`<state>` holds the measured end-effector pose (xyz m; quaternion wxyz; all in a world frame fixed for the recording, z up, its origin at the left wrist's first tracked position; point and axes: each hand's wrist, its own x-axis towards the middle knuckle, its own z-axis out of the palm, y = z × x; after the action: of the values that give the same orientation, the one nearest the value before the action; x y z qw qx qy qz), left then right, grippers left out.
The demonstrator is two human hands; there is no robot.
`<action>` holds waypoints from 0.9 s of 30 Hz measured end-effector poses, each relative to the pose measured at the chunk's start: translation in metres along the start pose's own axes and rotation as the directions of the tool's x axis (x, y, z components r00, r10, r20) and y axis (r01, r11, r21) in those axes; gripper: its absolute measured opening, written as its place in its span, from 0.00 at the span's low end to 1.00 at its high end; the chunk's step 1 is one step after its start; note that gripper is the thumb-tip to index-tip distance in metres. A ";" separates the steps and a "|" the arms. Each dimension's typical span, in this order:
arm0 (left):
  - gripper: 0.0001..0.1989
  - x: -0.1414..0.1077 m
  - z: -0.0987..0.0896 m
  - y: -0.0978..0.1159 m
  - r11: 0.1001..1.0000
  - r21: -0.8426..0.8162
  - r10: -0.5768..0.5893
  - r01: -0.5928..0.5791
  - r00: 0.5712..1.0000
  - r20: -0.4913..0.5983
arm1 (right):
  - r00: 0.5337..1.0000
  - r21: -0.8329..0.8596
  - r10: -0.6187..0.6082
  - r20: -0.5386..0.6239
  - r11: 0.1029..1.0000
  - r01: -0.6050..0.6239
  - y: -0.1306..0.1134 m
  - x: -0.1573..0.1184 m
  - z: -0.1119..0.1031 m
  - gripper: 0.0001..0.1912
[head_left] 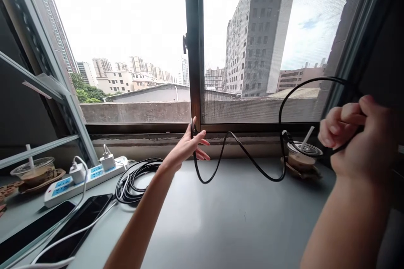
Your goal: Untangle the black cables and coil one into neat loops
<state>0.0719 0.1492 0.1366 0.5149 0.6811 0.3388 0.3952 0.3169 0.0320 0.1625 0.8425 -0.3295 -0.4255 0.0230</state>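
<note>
A black cable [227, 133] hangs in loose waves above the desk between my two hands. My left hand [191, 143] is near the middle of the window sill, with the cable caught in the crook by its thumb and the other fingers spread. At the right, my right hand [353, 130] is raised and curled round the cable, which arches up from it in a big loop. A connector [286, 135] on the cable dangles in front of a lidded drink cup [304, 151]. Part of the cable in my right hand is hidden by the fingers and dark background.
A coiled black cable [126, 191] lies left of my left forearm. Behind it is a white power strip [94, 183] with chargers plugged in. Two dark phone-like devices [85, 218] and white cords are at front left. Another drink cup [34, 170] stands by the metal frame [80, 134].
</note>
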 end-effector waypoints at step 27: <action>0.18 0.010 0.000 0.007 0.855 -0.516 -0.120 -0.051 0.948 -0.294 | 0.657 -0.236 0.174 0.734 0.972 0.007 0.042 -0.042 0.089 0.18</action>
<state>0.0771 0.1561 0.1456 0.6250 0.4394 0.3102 0.5658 0.2349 0.0994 0.1464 0.5489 -0.4004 -0.7185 0.1487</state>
